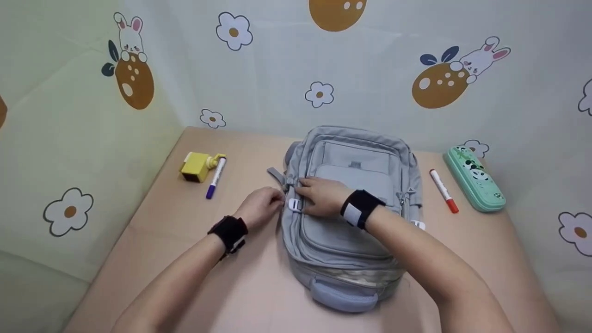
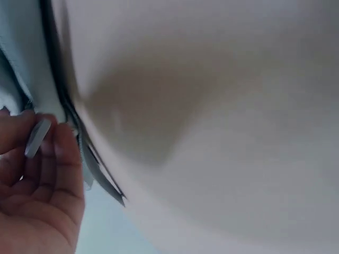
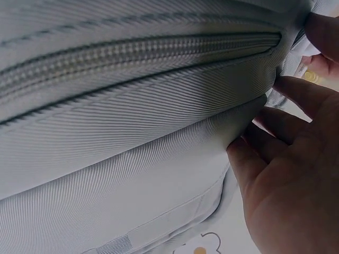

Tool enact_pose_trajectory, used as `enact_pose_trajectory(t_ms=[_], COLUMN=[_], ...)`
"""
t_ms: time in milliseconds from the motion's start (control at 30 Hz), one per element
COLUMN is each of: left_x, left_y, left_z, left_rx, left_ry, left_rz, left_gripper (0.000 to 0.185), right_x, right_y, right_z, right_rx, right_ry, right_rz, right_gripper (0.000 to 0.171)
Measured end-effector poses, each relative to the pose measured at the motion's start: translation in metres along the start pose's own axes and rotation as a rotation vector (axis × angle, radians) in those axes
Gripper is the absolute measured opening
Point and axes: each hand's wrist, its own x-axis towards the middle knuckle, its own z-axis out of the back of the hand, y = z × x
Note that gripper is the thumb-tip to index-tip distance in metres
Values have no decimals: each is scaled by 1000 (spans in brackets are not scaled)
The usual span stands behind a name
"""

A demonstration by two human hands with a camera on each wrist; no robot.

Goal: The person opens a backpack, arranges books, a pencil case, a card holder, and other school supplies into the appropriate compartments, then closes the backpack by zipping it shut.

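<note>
A grey backpack lies on the table with its front pocket facing up. At its left side my left hand pinches a small grey zipper pull between thumb and fingers. Its zipper edge runs right beside the fingertips. My right hand grips the fabric at the left part of the bag's front, near a white buckle. In the right wrist view, its bent fingers press into the grey fabric, close to the end of a zipper.
To the left stand a yellow boxy thing with a crank-like arm and a purple-capped marker. A red-capped marker and a mint panda pencil case lie to the right. Patterned cloth hangs behind the table.
</note>
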Motion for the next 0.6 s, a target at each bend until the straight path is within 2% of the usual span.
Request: enact_pose_trajectory(t_ms=[133,233,500,600], left_x=[-13,-19,-23,-24], left_y=[-3,-4,-10,-10], left_z=[9,13,3,0], left_rx=[-22,-17,-20,-28], left_ry=[92,124,90,72], left_rz=[17,12,34,32], left_gripper=[8,8,12,11], right_x=[1,1,-2,-7], right_y=[-1,-1,2,9], right_z=[0,0,-1,0], right_rx=[-5,-7,-9,-16], right_ry=[21,24,-13,-34], right_rz=[-12,-19,-12,15], right_gripper=[64,65,63,63])
